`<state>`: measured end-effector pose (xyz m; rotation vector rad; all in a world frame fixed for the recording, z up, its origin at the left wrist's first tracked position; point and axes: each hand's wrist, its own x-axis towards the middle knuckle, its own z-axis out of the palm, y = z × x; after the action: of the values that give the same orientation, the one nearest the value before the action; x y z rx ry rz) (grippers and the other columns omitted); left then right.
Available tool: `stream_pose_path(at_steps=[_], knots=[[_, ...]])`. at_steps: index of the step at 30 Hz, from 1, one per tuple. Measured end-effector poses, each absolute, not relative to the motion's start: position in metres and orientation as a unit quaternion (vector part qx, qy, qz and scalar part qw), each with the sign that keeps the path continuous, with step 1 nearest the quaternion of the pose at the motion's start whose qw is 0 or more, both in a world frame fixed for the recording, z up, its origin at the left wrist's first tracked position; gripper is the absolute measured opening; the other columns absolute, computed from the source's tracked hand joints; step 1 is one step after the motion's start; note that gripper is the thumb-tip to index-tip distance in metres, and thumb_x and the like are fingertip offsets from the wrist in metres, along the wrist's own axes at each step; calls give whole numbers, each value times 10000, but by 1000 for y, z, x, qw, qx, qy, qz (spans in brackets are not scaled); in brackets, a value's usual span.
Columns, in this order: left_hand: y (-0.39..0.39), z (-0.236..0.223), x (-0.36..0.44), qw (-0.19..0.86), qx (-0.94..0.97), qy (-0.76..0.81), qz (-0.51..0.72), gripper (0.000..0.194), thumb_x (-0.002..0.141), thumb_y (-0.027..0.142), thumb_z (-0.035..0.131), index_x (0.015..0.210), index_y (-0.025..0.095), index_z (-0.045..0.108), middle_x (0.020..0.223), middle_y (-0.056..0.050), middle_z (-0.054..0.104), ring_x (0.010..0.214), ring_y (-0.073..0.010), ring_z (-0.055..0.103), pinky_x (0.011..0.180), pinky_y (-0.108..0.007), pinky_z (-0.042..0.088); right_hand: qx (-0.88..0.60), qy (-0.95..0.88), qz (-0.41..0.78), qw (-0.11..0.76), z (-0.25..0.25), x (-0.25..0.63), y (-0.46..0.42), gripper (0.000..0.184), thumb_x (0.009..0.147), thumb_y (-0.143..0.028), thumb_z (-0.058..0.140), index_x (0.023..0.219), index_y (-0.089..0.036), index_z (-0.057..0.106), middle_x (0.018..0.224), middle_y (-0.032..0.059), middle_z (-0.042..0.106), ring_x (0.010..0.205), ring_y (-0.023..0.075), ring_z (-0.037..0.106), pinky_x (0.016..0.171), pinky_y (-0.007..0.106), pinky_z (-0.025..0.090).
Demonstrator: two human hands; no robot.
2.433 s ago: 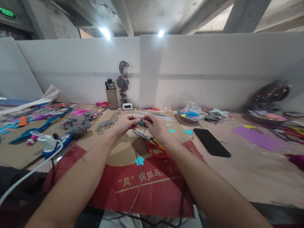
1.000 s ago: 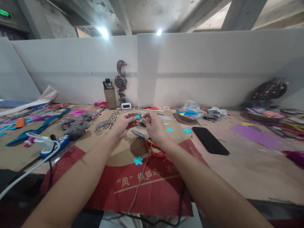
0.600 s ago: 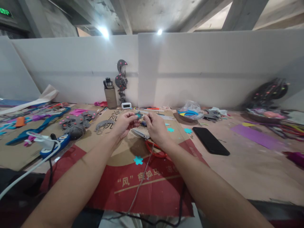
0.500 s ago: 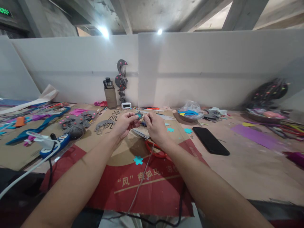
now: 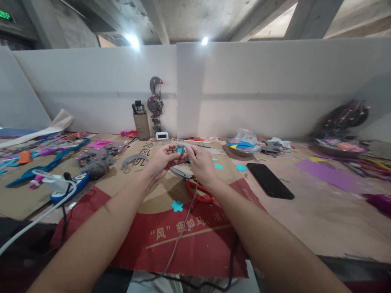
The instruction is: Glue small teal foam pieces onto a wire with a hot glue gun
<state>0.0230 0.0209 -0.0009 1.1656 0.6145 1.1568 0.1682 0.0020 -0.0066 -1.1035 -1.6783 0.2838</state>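
A: Where is the small teal piece [image 5: 180,149]?

B: Up in the air, just beyond the blades of the scissors [image 5: 182,173] as the person sits. The left hand [image 5: 161,163] pinches it between thumb and fingers.

A: And the right hand [image 5: 201,165]?

B: It is over the scissors, near their pivot, with its fingers bent in close beside the piece. Whether they grip the piece or something else, I can't tell; the fingertips hide it.

A: Which way does the piece point?

B: I can't tell that either. It is too small and half covered, so its long axis doesn't show.

A: What about the grey cord [image 5: 176,249]?

B: That reads clearly. It comes out from under the right hand, passes by the red handles of the scissors, and runs lengthwise toward the person, slanting left as it goes.

A: How do the scissors lie?

B: On the cardboard [image 5: 159,260], with the blades pointing away and to the left, and the handles toward the person and to the right.

A: Anything else around them?

B: A turquoise flower cutout [image 5: 177,206] on the near side of the scissors and a little left, a second flower cutout [image 5: 218,167] beyond their handles to the right, and a black phone [image 5: 270,181] on the table [image 5: 320,219], well to the right of the scissors.
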Motion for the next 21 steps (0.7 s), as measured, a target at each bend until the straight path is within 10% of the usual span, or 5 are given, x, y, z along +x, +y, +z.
stream_pose_path(at_steps=[21], knots=[[21,5,16,628,490,312,518,214,643,135,725,781,139,562,636,15,590,554,-72,579,529,-183,495,-431,-728,110,521,-3,176,5,164,845,-328,478,816,-195,569,757,15,590,695,143,506,634,255,349]])
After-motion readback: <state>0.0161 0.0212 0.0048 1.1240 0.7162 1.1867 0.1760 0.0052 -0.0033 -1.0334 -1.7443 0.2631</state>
